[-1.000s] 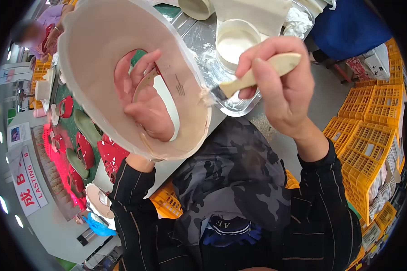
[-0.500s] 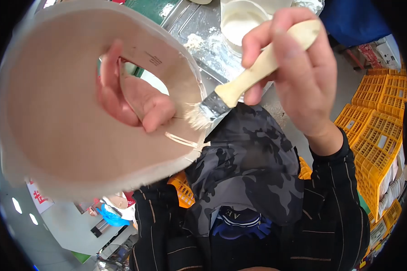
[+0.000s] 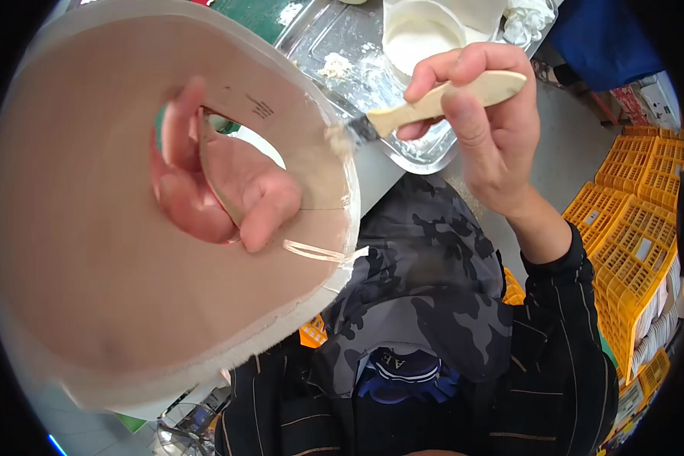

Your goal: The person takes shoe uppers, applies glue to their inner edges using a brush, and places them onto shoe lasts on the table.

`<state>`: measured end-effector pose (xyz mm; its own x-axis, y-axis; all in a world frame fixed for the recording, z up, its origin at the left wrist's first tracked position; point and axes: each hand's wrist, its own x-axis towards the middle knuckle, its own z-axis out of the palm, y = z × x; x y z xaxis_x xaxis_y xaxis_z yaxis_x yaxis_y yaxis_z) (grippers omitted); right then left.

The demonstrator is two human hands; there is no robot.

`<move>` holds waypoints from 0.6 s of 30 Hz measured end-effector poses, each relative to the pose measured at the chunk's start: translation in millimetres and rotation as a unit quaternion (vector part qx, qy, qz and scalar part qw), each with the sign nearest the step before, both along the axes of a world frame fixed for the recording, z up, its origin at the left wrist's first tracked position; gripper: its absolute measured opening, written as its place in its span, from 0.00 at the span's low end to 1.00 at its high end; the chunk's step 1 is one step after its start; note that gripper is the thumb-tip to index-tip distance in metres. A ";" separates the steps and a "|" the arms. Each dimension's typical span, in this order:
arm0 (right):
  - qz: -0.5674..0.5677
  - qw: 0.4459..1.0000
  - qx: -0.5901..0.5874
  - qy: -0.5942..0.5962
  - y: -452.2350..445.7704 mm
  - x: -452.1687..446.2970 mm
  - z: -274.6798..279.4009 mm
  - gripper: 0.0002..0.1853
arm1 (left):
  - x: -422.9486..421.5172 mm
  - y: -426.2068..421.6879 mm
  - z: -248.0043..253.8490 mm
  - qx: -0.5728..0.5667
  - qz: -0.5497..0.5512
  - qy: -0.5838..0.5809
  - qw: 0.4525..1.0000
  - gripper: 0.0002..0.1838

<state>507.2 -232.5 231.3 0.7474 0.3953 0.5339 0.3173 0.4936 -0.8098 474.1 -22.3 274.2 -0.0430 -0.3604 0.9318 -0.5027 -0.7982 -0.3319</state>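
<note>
A large, round beige panel [image 3: 121,296] with a pale fuzzy rim fills the left side. It has an oval opening in its middle, small printed text and a thin looped cord near the right edge. My left hand [image 3: 258,182] shows at that opening, its fingers and thumb curled around the opening's edge. Between thumb and fingers of my right hand [image 3: 501,144] is a paintbrush [image 3: 441,105] with a pale wooden handle. Its blurred bristles touch the panel's upper right rim. White paste [image 3: 425,38] lies in a container just beyond my right hand.
A metal tray [image 3: 425,163] smeared with white residue sits at the top, with crumpled white material [image 3: 528,19] at its far corner. Yellow plastic crates [image 3: 623,258] are stacked on the right. A camouflage-patterned cloth [image 3: 441,266] covers my lap.
The brush has moved up along the panel's right rim, its handle now more level, and its bristles have come onto the rim. The panel has shifted slightly down and right.
</note>
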 end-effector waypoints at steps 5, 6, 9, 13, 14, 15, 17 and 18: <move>-0.097 0.978 0.019 -0.185 13.6 28.7 12.8 0.11 | -29.0 -10.8 0.9 -0.351 -0.096 0.337 0.868 0.22; -0.078 0.974 0.012 -0.212 11.7 38.9 18.3 0.11 | -22.9 2.6 -5.5 -0.301 -0.108 0.324 0.890 0.22; -0.095 0.977 -0.016 -0.191 13.4 64.0 42.3 0.09 | -10.4 63.2 3.0 -0.229 0.090 0.405 0.881 0.22; 0.167 0.968 0.128 -0.136 46.4 121.4 78.4 0.08 | 19.9 143.6 -4.3 -0.211 0.224 0.492 0.814 0.23; 0.094 0.989 0.024 -0.112 35.0 125.7 87.3 0.08 | 28.4 164.4 -10.6 -0.214 0.226 0.483 0.818 0.23; 0.029 0.991 -0.095 -0.092 23.8 130.2 96.1 0.08 | 37.8 184.5 -19.6 -0.196 0.277 0.499 0.798 0.23; -0.007 0.974 -0.219 -0.061 9.7 145.0 99.1 0.09 | 55.6 204.7 -21.3 -0.185 0.323 0.503 0.780 0.23; 0.004 0.972 -0.228 -0.048 12.8 148.1 98.7 0.09 | 59.8 207.9 -24.1 -0.166 0.358 0.520 0.758 0.22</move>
